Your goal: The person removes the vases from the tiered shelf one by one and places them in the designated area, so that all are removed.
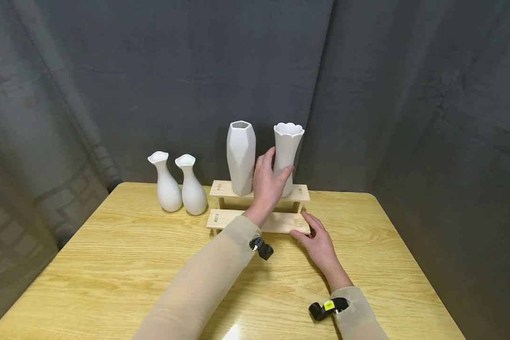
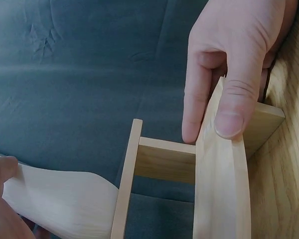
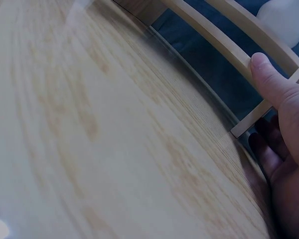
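Observation:
My left hand (image 1: 267, 188) grips a tall white vase (image 1: 285, 148) with a scalloped rim around its body, thumb to the right. This vase stands upright at the right part of the upper shelf of a two-tier wooden stand (image 1: 223, 189). In the left wrist view, the lower part of the vase (image 2: 65, 199) meets the shelf edge. At the stand's right end, my right hand (image 1: 320, 245) holds the lower shelf (image 1: 280, 222). Its thumb lies on the front edge in the right wrist view. A faceted white vase (image 1: 241, 158) stands left of my left hand on the upper shelf.
Two smaller white vases (image 1: 168, 189) with wavy rims stand side by side on the wooden table (image 1: 153, 255), left of the stand. Dark grey curtains (image 1: 187, 71) hang behind and beside the table.

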{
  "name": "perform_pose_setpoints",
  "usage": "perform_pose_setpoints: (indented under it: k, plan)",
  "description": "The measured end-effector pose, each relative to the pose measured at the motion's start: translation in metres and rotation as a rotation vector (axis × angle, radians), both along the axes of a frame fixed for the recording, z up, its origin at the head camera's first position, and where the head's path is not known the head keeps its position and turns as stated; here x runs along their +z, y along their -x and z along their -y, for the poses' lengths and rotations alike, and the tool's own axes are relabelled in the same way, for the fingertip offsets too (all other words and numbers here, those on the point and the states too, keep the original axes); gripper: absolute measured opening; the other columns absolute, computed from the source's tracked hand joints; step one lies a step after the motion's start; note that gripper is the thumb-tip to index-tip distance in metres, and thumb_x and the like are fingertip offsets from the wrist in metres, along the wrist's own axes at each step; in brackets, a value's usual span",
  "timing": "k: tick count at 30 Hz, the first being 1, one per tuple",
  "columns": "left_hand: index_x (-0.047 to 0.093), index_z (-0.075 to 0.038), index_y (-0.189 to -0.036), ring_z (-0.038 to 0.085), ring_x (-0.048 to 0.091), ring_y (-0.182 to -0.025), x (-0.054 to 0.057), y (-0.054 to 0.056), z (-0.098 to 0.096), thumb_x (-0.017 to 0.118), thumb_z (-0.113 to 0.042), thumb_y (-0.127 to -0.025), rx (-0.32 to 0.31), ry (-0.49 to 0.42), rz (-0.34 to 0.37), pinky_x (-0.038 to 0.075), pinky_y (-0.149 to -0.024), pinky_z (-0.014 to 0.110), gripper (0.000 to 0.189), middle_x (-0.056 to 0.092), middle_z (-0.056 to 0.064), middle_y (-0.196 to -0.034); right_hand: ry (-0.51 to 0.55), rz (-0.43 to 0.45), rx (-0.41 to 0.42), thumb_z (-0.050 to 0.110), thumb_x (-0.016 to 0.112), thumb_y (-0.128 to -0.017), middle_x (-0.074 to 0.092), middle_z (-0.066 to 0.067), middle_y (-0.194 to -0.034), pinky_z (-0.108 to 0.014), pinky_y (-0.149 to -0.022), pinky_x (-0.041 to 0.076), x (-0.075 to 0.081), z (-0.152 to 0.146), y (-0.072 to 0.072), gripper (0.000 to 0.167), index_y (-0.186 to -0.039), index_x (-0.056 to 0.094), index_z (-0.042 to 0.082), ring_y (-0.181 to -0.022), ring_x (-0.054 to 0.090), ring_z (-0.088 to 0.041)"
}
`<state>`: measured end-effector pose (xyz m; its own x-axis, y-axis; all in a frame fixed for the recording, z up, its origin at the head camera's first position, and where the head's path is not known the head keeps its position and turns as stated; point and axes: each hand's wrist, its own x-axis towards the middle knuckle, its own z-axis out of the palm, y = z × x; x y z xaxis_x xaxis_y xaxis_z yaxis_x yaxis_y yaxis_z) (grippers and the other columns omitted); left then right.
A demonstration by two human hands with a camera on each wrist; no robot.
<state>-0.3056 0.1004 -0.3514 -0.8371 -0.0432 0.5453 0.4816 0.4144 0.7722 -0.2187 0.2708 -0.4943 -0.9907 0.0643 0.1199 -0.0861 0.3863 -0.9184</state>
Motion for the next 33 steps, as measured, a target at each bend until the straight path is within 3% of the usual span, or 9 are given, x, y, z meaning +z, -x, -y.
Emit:
perform_pose_setpoints:
  k: [7,16,24,33]
  plan:
    - [0.056,-0.006,-0.157,0.037,0.065,-0.130,0.000,0.002,-0.001,0.087,-0.023,-0.099,0.004,0.010,-0.031,0.054,-0.110,0.048,0.068,0.064,0.018,-0.143,0.004,-0.003,0.000,0.029,0.081,-0.103,0.032,-0.012,-0.177,-0.050,-0.121,0.046,0.000,-0.002,0.001,0.084,-0.173,0.038,0.011,-0.158,0.042,-0.032]
    - [0.058,-0.006,-0.156,0.034,0.066,-0.128,0.003,0.000,-0.004,0.087,-0.023,-0.099,0.010,0.015,-0.011,0.054,-0.109,0.048,0.066,0.064,0.016,-0.142,0.008,-0.003,-0.001,0.028,0.081,-0.104,0.032,-0.012,-0.177,-0.050,-0.122,0.045,0.001,-0.003,0.000,0.082,-0.172,0.039,0.012,-0.159,0.040,-0.031]
    - [0.056,-0.003,-0.157,0.039,0.065,-0.130,0.002,-0.009,-0.004,0.087,-0.021,-0.099,-0.034,-0.020,-0.011,0.055,-0.109,0.049,0.068,0.063,0.019,-0.142,-0.001,0.001,0.003,0.031,0.081,-0.104,0.032,-0.012,-0.177,-0.051,-0.122,0.044,0.000,-0.004,-0.001,0.083,-0.172,0.039,0.012,-0.159,0.040,-0.032]
    - [0.056,-0.005,-0.157,0.032,0.067,-0.127,0.009,-0.027,-0.001,0.088,-0.022,-0.099,-0.082,-0.052,-0.029,0.057,-0.106,0.044,0.068,0.063,0.018,-0.141,-0.014,-0.005,0.007,0.030,0.081,-0.104,0.032,-0.012,-0.177,-0.050,-0.121,0.045,0.001,-0.004,-0.002,0.083,-0.173,0.038,0.012,-0.159,0.039,-0.031]
